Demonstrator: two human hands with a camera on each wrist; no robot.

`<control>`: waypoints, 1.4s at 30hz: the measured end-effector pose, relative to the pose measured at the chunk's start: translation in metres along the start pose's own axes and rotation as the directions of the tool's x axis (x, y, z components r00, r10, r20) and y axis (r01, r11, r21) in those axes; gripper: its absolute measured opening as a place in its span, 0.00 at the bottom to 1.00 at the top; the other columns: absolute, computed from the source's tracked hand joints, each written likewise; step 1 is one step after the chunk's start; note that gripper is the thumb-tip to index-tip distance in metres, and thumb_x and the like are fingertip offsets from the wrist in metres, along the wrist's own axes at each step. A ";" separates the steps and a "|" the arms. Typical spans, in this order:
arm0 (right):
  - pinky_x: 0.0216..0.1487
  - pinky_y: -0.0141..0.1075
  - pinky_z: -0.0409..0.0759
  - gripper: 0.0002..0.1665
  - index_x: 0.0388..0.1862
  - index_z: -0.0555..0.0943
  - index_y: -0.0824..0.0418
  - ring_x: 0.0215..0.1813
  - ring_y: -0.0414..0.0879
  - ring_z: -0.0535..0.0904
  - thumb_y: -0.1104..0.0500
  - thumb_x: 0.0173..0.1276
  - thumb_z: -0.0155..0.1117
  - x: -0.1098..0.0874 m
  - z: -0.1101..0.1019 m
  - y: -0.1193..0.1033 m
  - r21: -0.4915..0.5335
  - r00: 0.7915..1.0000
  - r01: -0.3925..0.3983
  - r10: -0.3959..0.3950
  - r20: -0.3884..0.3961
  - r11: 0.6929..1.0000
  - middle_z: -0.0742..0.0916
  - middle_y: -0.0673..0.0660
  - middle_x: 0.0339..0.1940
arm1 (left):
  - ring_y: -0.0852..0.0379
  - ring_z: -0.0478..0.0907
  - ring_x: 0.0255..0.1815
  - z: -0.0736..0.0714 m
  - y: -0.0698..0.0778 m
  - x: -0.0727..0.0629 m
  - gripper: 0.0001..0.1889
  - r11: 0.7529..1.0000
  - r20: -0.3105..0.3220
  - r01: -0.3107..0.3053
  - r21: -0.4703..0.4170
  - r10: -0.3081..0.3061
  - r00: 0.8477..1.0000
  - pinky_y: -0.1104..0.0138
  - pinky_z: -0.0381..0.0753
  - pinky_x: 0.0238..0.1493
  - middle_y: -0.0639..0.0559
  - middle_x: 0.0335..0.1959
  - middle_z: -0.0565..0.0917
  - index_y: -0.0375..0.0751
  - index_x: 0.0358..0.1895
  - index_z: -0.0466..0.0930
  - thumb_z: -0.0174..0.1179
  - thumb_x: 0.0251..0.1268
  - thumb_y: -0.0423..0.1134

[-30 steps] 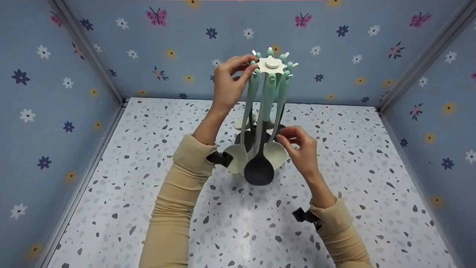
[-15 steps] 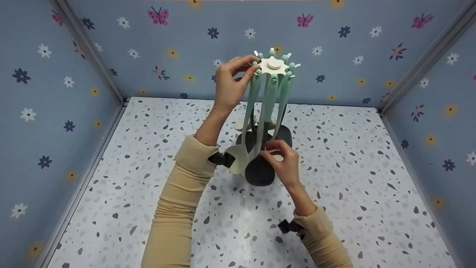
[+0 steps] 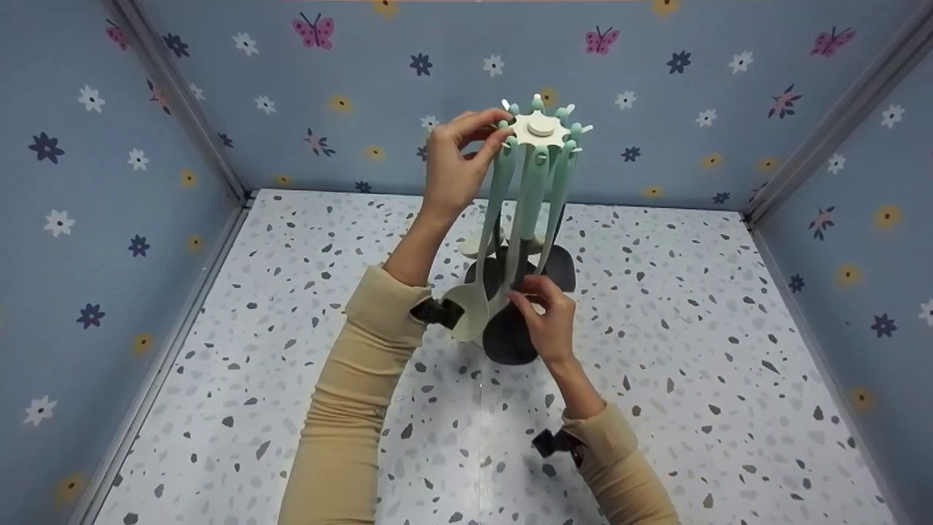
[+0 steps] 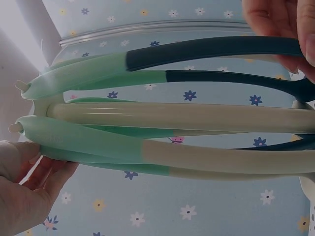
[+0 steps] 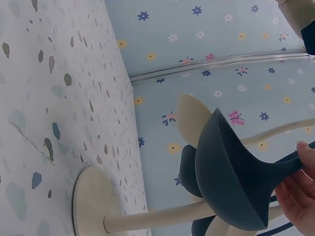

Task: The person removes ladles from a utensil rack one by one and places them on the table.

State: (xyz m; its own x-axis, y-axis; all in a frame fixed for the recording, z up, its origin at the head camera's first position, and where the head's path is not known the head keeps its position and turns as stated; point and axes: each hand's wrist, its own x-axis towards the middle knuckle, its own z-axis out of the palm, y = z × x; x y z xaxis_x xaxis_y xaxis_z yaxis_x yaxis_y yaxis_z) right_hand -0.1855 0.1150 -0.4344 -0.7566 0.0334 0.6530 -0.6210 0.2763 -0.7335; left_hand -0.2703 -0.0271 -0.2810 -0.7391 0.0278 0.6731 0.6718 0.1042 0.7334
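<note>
A cream rotating rack (image 3: 540,127) carries several kitchen utensils, hung from its hooks by mint green handles. At the rack's top left, my left hand (image 3: 455,168) pinches the upper end of a green utensil handle (image 4: 93,160); which utensil it belongs to is hidden. Lower down, my right hand (image 3: 552,321) pinches the dark stem of the front ladle (image 3: 506,339) just above its bowl. The ladle's deep bowl fills the middle of the right wrist view, beside the rack's cream post (image 5: 162,216). Its green handle (image 3: 534,189) hangs from the front hook.
A cream spoon (image 3: 470,310) hangs left of the ladle, and a dark turner (image 3: 560,268) hangs behind to the right. The rack's round cream base (image 5: 93,201) stands on the speckled tabletop (image 3: 692,350). Blue flowered panels (image 3: 364,95) enclose the back and sides.
My right hand has moved left from beside the rack to the front ladle and now pinches its stem. My left hand keeps its place at the rack's top.
</note>
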 end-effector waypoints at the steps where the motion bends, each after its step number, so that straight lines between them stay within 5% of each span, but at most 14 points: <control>1: 0.32 0.35 0.79 0.08 0.31 0.76 0.74 0.31 0.51 0.80 0.75 0.51 0.63 -0.001 0.001 0.004 0.003 1.000 0.010 -0.010 -0.006 1.000 0.82 0.64 0.27 | 0.59 0.77 0.35 0.000 0.000 0.000 0.10 1.000 0.001 -0.001 0.002 0.001 1.000 0.67 0.79 0.33 0.46 0.34 0.80 0.31 0.39 0.81 0.58 0.58 0.34; 9: 0.31 0.28 0.78 0.07 0.31 0.78 0.71 0.29 0.44 0.81 0.74 0.51 0.64 -0.006 0.005 0.030 0.037 0.998 0.038 -0.036 -0.059 0.999 0.83 0.60 0.27 | 0.58 0.77 0.35 0.000 0.001 0.000 0.10 1.000 0.000 0.010 -0.008 -0.010 1.000 0.68 0.79 0.33 0.46 0.33 0.80 0.31 0.39 0.81 0.58 0.58 0.33; 17: 0.29 0.27 0.77 0.08 0.30 0.78 0.77 0.26 0.48 0.81 0.79 0.48 0.63 -0.002 0.004 0.004 0.046 0.990 0.100 -0.094 -0.109 0.994 0.83 0.65 0.25 | 0.58 0.76 0.35 0.000 0.003 0.000 0.10 0.999 0.005 0.039 -0.019 -0.039 0.999 0.69 0.79 0.34 0.46 0.34 0.80 0.30 0.39 0.81 0.58 0.57 0.33; 42: 0.26 0.27 0.77 0.09 0.30 0.78 0.80 0.23 0.52 0.80 0.81 0.47 0.62 -0.013 -0.003 -0.018 0.082 0.992 0.093 -0.085 -0.094 0.992 0.83 0.66 0.24 | 0.57 0.77 0.34 0.001 0.003 0.002 0.10 1.000 -0.011 0.019 0.001 -0.019 1.000 0.69 0.79 0.32 0.43 0.34 0.80 0.29 0.38 0.81 0.59 0.56 0.33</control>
State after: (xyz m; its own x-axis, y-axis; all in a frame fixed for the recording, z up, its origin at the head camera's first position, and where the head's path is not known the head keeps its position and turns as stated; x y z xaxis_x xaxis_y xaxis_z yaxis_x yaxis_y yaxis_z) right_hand -0.1644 0.1122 -0.4292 -0.6786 0.0998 0.7277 -0.7030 0.1987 -0.6829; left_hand -0.2696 -0.0257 -0.2780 -0.7514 0.0150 0.6597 0.6573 0.1057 0.7462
